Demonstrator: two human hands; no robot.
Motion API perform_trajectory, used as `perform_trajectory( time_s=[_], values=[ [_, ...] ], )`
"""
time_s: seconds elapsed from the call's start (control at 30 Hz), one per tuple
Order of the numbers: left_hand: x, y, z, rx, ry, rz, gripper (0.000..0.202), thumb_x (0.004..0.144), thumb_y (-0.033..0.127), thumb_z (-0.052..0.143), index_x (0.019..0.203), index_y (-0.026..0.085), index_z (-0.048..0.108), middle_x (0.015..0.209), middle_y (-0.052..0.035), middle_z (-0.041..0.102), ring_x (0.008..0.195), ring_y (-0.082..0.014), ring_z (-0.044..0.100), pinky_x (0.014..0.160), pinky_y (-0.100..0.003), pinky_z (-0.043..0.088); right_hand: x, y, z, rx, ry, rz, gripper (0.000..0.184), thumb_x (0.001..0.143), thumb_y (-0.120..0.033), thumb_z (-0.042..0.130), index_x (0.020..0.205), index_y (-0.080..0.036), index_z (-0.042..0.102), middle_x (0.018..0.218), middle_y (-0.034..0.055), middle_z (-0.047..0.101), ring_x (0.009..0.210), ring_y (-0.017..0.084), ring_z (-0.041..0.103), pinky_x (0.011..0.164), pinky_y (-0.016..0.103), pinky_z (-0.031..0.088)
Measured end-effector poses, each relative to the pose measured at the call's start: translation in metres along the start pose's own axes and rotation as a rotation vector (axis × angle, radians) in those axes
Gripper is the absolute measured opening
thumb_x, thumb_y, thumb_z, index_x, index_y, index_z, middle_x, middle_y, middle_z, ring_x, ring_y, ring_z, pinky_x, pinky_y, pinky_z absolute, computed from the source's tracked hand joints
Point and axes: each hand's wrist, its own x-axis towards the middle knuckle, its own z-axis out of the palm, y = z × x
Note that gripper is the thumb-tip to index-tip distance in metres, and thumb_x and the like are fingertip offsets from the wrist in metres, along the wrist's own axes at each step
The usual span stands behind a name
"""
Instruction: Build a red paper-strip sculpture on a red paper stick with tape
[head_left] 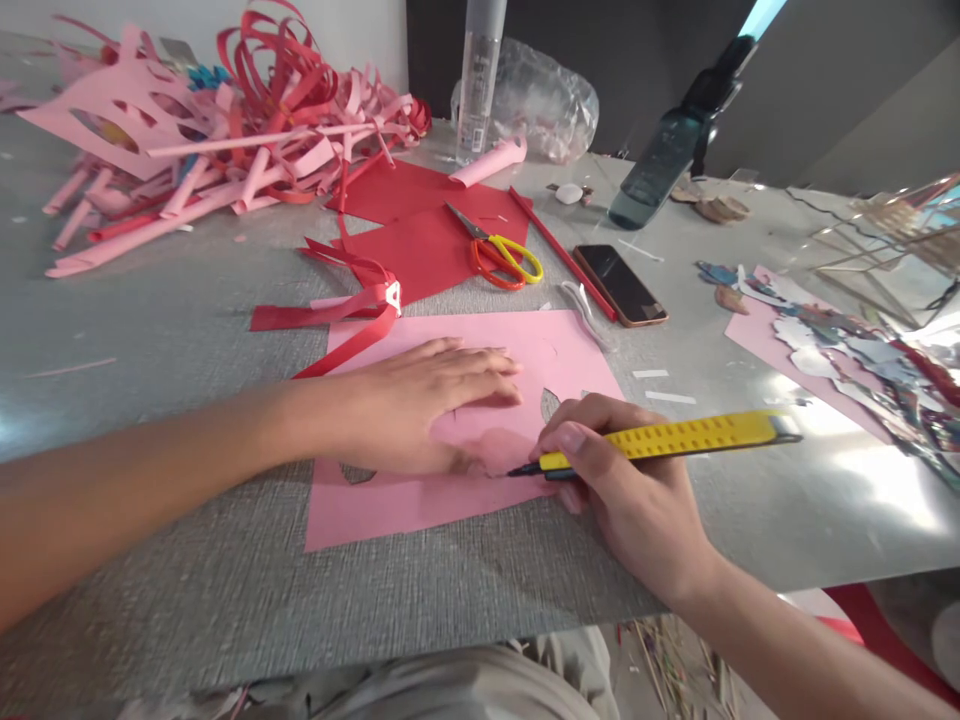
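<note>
A pink paper sheet (420, 500) lies on the grey table in front of me, with cut-out holes in it. My left hand (409, 405) rests flat on the sheet, fingers stretched out, pressing it down. My right hand (626, 480) grips a yellow utility knife (675, 438) like a pen. The knife's blade tip touches the pink sheet just right of my left thumb.
Red paper sheets (420, 225), scissors with orange and yellow handles (502, 255) and a phone (620, 285) lie behind the pink sheet. A heap of pink and red paper strips (225, 120) fills the far left. Bottles (480, 80) stand at the back; cut scraps (847, 350) lie right.
</note>
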Motion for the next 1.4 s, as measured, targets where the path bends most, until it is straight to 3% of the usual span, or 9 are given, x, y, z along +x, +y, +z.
perform_trajectory(
  time_s=[0.23, 0.5, 0.73, 0.97, 1.27, 1.4],
  values=[
    [-0.002, -0.005, 0.003, 0.012, 0.037, 0.02, 0.057, 0.1, 0.05, 0.054, 0.154, 0.033, 0.045, 0.172, 0.0001, 0.026, 0.159, -0.0238, 0.022, 0.129, -0.042, 0.014, 0.004, -0.008, 0.005, -0.078, -0.09, 0.014, 0.026, 0.093, -0.037, 0.07, 0.074, -0.019, 0.07, 0.056, -0.0017, 0.061, 0.047, 0.01, 0.053, 0.046, 0.022, 0.042],
    [-0.002, -0.006, 0.004, -0.009, 0.051, 0.033, 0.058, 0.103, 0.052, 0.05, 0.156, 0.033, 0.041, 0.172, -0.0012, 0.026, 0.159, -0.0244, 0.021, 0.128, -0.043, 0.014, 0.002, -0.007, 0.005, -0.085, -0.045, -0.015, 0.025, 0.091, -0.034, 0.071, 0.071, -0.018, 0.071, 0.064, 0.0002, 0.066, 0.045, 0.008, 0.053, 0.043, 0.021, 0.04],
    [0.001, 0.004, -0.001, -0.033, 0.028, -0.028, 0.067, 0.092, 0.067, 0.06, 0.147, 0.029, 0.054, 0.17, -0.0029, 0.031, 0.158, -0.0267, 0.025, 0.128, -0.044, 0.016, 0.003, -0.006, 0.002, -0.109, -0.032, 0.028, 0.03, 0.092, -0.038, 0.069, 0.07, -0.017, 0.068, 0.056, -0.002, 0.059, 0.043, 0.008, 0.052, 0.043, 0.02, 0.04],
    [0.001, 0.004, 0.0, -0.017, 0.046, -0.006, 0.054, 0.099, 0.055, 0.055, 0.147, 0.03, 0.052, 0.17, -0.0026, 0.032, 0.157, -0.0253, 0.027, 0.127, -0.043, 0.019, 0.006, -0.011, 0.005, -0.093, -0.081, 0.042, 0.029, 0.09, -0.039, 0.071, 0.071, -0.019, 0.068, 0.053, -0.0022, 0.059, 0.046, 0.01, 0.052, 0.046, 0.022, 0.041],
    [0.0, 0.001, 0.003, 0.022, 0.079, 0.02, 0.05, 0.101, 0.05, 0.053, 0.145, 0.028, 0.053, 0.169, -0.0026, 0.034, 0.156, -0.0234, 0.03, 0.127, -0.041, 0.02, 0.002, 0.008, -0.002, 0.028, 0.095, 0.072, 0.031, 0.093, -0.044, 0.072, 0.073, -0.021, 0.065, 0.053, -0.0043, 0.051, 0.049, 0.011, 0.045, 0.047, 0.024, 0.034],
    [-0.001, 0.005, 0.004, 0.028, 0.061, 0.008, 0.062, 0.095, 0.062, 0.057, 0.146, 0.027, 0.053, 0.17, -0.0047, 0.033, 0.157, -0.0275, 0.027, 0.128, -0.044, 0.016, 0.001, 0.008, -0.002, 0.034, 0.115, 0.115, 0.033, 0.093, -0.046, 0.071, 0.073, -0.021, 0.064, 0.049, -0.0055, 0.046, 0.046, 0.011, 0.042, 0.044, 0.024, 0.032]
  ],
)
